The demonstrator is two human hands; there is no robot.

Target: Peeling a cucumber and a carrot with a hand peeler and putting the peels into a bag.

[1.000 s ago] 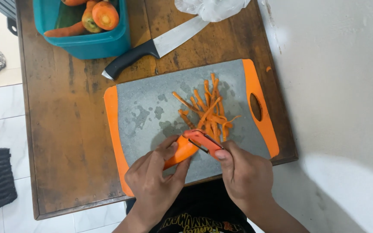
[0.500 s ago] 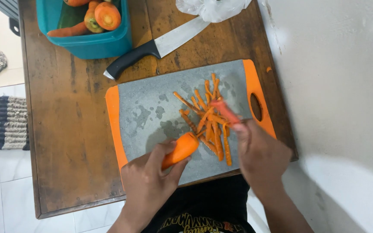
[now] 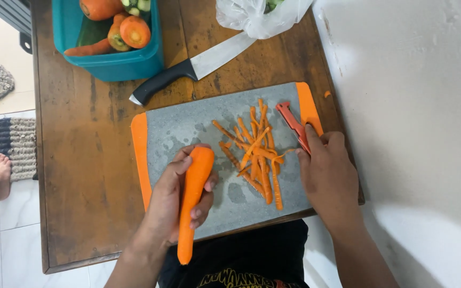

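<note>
Carrot (image 3: pixel 192 200) sits gripped in the left hand (image 3: pixel 174 205), fingers (image 3: pixel 180 166) curled around its upper half, over the near-left part of the grey cutting board (image 3: pixel 188 125) with orange ends. Its long axis runs nearly straight toward and away from the person, blunt end up over the board, tapered tip pointing back past the board's near edge toward the body. The right hand (image 3: pixel 329 176) is off to the carrot's right, apart from it, with fingers closed on a red peeler (image 3: pixel 293 122) whose blade end points away over the far-right corner of the board. Between the two hands lies a loose pile of carrot peelings (image 3: pixel 257 152). On the wooden surface (image 3: pixel 81 133) beyond the board lie a black-handled kitchen knife (image 3: pixel 193 66), a teal tub (image 3: pixel 129 61) of vegetables, and a clear plastic bag (image 3: pixel 257 16).
</note>
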